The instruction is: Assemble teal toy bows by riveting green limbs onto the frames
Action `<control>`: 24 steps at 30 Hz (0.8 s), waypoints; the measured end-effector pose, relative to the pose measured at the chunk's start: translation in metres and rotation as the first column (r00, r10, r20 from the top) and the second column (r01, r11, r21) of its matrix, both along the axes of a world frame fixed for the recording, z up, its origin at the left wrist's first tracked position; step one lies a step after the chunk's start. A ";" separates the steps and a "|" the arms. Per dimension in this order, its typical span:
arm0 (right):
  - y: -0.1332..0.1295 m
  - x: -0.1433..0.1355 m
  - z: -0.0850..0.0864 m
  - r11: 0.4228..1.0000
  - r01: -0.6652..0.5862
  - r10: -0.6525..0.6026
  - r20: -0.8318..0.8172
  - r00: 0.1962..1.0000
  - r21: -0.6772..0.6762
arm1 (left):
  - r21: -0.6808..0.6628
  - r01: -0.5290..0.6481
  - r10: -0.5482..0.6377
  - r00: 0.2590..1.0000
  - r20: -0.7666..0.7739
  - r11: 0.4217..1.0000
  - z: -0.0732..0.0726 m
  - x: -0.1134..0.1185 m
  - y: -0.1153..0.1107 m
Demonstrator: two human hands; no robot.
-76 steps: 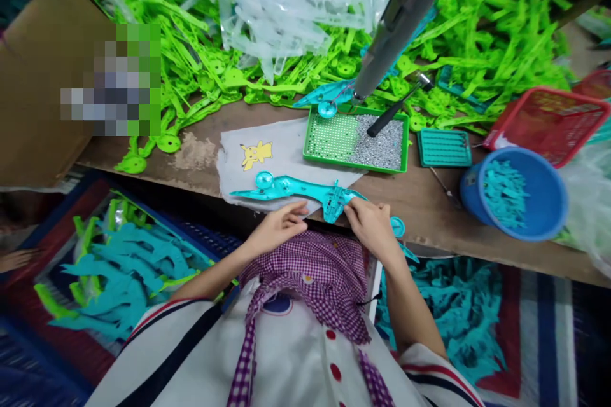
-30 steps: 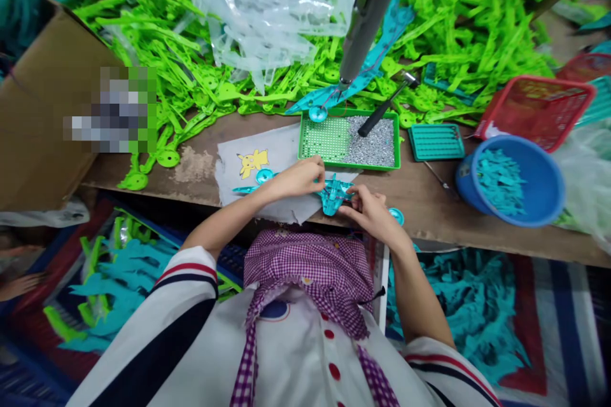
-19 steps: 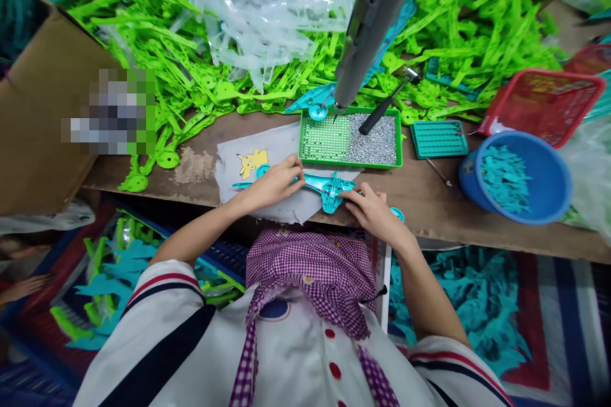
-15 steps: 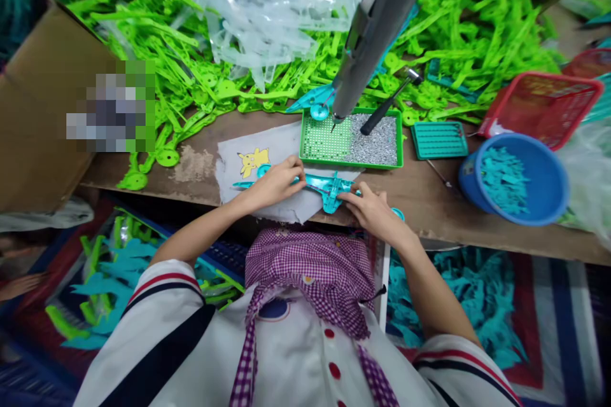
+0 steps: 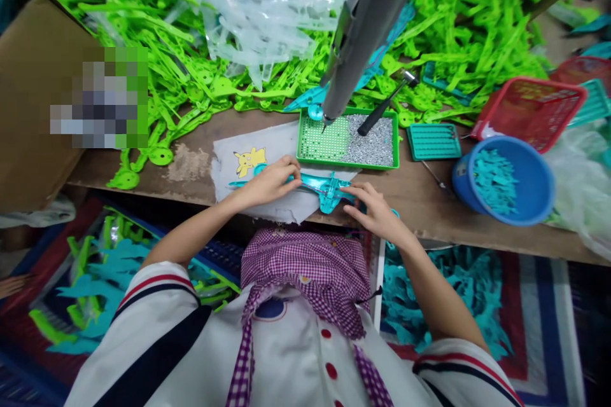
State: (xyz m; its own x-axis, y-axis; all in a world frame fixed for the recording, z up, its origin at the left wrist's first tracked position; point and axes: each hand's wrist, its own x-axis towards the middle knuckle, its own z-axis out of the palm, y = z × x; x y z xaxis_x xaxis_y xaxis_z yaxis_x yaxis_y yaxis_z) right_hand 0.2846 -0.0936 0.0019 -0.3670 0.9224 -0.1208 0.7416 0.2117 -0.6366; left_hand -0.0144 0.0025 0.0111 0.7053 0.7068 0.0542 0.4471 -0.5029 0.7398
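Note:
A long turquoise plastic part [image 5: 330,189], shaped like half of a toy shell, lies on a grey cloth [image 5: 224,162] with a yellow cartoon print, near the table's front edge. Over its left portion my left hand [image 5: 274,183] is closed, with thumb and fingers gripping it from above. My right hand [image 5: 375,208] is by its right end, fingers stretched and thumb apart; the fingertips are at the part, and its far end is hidden beneath the hand. Just behind stands a green tray [image 5: 395,140], its perforated left side bare and small silvery pieces filling the right.
A grey screwdriver-like tool [image 5: 348,38] hangs over the tray. A hammer [image 5: 389,105] leans on it. To the right are a turquoise tray [image 5: 434,141], a blue bucket [image 5: 461,168] of turquoise bits and a red basket [image 5: 534,111]. Green plastic parts [image 5: 191,76] heap behind; a cardboard box [image 5: 33,102] stands left.
My right hand has loosened, its thumb and fingers spreading away from the turquoise part. The left hand stays on it. The whole view has shifted slightly.

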 end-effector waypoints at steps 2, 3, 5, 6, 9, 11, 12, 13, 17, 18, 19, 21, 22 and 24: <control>-0.001 0.004 0.000 0.997 0.060 -0.056 -0.089 0.994 0.039 | -0.107 -0.043 0.054 0.994 0.100 0.993 0.001 -0.007 0.008; -0.004 0.005 0.001 0.992 0.099 -0.089 -0.115 0.989 0.080 | -0.195 -0.096 0.128 0.979 0.159 0.976 0.001 -0.011 0.012; -0.018 0.006 0.004 0.947 0.246 -0.223 -0.125 0.967 0.207 | -0.418 -0.228 0.353 0.901 0.252 0.879 -0.001 -0.018 0.018; -0.030 0.005 0.006 0.895 0.344 -0.323 -0.118 0.939 0.284 | -0.521 -0.279 0.468 0.840 0.274 0.806 -0.002 -0.021 0.020; -0.071 -0.002 0.002 0.762 0.462 -0.503 -0.034 0.864 0.454 | -0.663 -0.356 0.668 0.683 0.297 0.658 -0.006 -0.029 0.019; -0.093 -0.012 -0.010 0.806 0.358 -0.451 0.099 0.887 0.471 | -0.641 -0.418 0.719 0.617 0.319 0.643 -0.007 -0.032 0.016; -0.099 -0.017 -0.017 0.829 0.309 -0.427 0.171 0.888 0.466 | -0.614 -0.458 0.737 0.590 0.331 0.643 -0.007 -0.033 0.013; -0.103 -0.022 -0.024 0.836 0.280 -0.424 0.231 0.876 0.472 | -0.582 -0.498 0.749 0.567 0.342 0.643 -0.006 -0.034 0.011; -0.098 -0.031 -0.040 0.830 0.252 -0.450 0.332 0.829 0.497 | -0.471 -0.588 0.752 0.555 0.355 0.657 -0.003 -0.036 -0.001; -0.097 -0.031 -0.039 0.839 0.240 -0.432 0.330 0.839 0.488 | -0.452 -0.596 0.747 0.563 0.354 0.663 -0.003 -0.038 -0.005; -0.095 -0.029 -0.034 0.850 0.233 -0.410 0.316 0.856 0.472 | -0.434 -0.603 0.742 0.571 0.352 0.670 -0.004 -0.039 -0.008; -0.093 -0.023 -0.018 0.867 0.250 -0.376 0.236 0.896 0.431 | -0.393 -0.619 0.733 0.589 0.341 0.680 -0.005 -0.044 -0.015; -0.090 -0.019 -0.007 0.870 0.285 -0.378 0.174 0.909 0.402 | -0.363 -0.633 0.729 0.600 0.329 0.684 -0.007 -0.046 -0.018; -0.078 -0.011 0.019 0.868 0.383 -0.422 0.064 0.904 0.315 | -0.282 -0.668 0.725 0.620 0.300 0.689 -0.010 -0.049 -0.023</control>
